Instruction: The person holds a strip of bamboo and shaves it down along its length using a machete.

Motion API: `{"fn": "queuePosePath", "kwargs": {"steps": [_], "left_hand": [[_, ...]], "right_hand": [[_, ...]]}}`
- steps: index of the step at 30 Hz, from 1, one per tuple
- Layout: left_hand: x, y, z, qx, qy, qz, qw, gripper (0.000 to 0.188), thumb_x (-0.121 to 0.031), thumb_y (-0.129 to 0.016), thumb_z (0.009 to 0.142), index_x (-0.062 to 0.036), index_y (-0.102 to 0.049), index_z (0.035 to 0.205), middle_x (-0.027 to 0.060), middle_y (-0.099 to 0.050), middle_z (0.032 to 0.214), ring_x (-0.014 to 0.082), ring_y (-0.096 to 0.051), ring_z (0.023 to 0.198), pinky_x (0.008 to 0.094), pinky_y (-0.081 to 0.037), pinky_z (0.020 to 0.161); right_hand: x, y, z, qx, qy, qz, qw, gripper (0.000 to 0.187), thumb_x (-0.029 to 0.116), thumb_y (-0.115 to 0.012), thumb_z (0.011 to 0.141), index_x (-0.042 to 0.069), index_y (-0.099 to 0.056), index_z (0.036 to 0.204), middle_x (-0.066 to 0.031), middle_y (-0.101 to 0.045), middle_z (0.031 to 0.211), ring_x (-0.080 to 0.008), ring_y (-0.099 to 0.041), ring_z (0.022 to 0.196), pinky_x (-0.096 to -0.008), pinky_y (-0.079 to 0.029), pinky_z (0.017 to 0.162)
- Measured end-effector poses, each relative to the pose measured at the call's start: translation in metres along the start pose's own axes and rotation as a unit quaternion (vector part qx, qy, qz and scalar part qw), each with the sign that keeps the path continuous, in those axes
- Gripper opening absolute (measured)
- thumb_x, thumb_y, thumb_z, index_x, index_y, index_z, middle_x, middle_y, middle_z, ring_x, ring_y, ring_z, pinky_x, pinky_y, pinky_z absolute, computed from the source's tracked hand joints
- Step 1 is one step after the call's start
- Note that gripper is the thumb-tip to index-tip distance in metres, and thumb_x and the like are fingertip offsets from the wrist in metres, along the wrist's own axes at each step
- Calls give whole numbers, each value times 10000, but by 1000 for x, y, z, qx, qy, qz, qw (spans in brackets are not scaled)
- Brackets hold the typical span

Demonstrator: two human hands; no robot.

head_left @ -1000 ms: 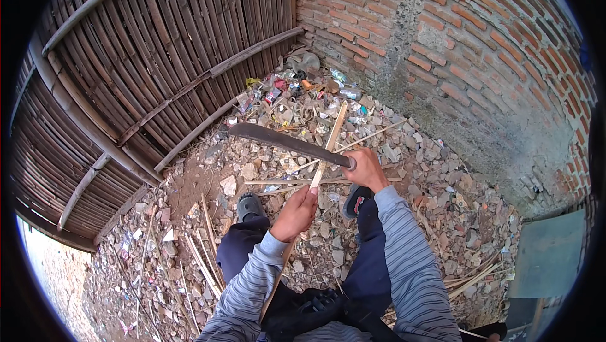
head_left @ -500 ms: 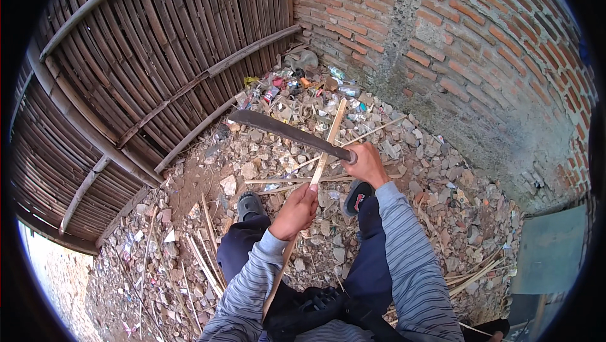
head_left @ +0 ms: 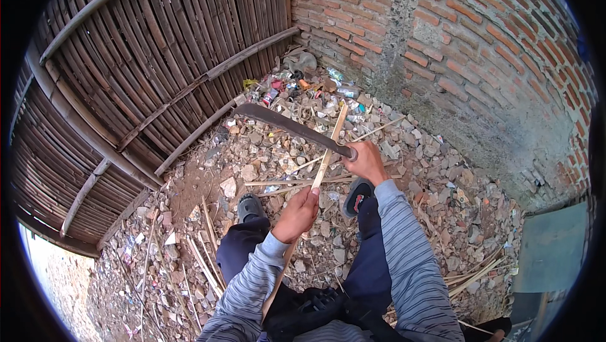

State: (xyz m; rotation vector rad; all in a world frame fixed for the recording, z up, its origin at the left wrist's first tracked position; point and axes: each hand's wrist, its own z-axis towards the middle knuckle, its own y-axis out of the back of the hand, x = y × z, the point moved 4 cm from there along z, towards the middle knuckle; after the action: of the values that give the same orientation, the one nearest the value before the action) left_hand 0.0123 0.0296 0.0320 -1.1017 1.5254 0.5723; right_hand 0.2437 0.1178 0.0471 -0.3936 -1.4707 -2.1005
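Note:
My right hand [head_left: 367,161] is closed round the handle of a machete [head_left: 287,125], whose dark, broad blade points to the far left. The blade lies across a pale bamboo strip [head_left: 328,156], just beyond my left hand. My left hand [head_left: 297,214] grips that strip, with the thumb laid along its top. From there the strip runs back under my left forearm toward my lap, and its far end slants up past the blade. Whether the edge bites into the strip I cannot tell.
Loose bamboo strips [head_left: 205,260] lie on the stony ground left of my legs, with more strips [head_left: 476,277] at the right. Litter [head_left: 303,83] gathers in the far corner between a bamboo fence [head_left: 158,45] and a brick wall [head_left: 442,58]. My feet stand apart among rubble.
The machete and my right hand have shifted very slightly; the blade tip sits a little farther right. My left hand has edged slightly right, still gripping the bamboo strip.

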Motion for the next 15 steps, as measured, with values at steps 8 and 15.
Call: {"fn": "queuePosePath", "kwargs": {"steps": [8, 15], "left_hand": [[5, 4, -1, 18, 44, -57, 997, 333, -362, -453, 1148, -120, -461, 919, -34, -422, 651, 75, -342, 430, 271, -271, 378], [5, 1, -10, 6, 36, -15, 999, 322, -334, -450, 1146, -99, -492, 929, -42, -431, 645, 74, -359, 454, 272, -296, 410]], "right_hand": [[19, -11, -8, 10, 70, -13, 997, 115, 189, -736, 738, 140, -786, 829, -147, -698, 668, -388, -698, 646, -484, -552, 633], [-22, 6, 7, -42, -33, 3, 999, 174, 192, -732, 757, 92, -796, 884, -167, -717, 719, -410, -701, 689, -497, -559, 672]]}}
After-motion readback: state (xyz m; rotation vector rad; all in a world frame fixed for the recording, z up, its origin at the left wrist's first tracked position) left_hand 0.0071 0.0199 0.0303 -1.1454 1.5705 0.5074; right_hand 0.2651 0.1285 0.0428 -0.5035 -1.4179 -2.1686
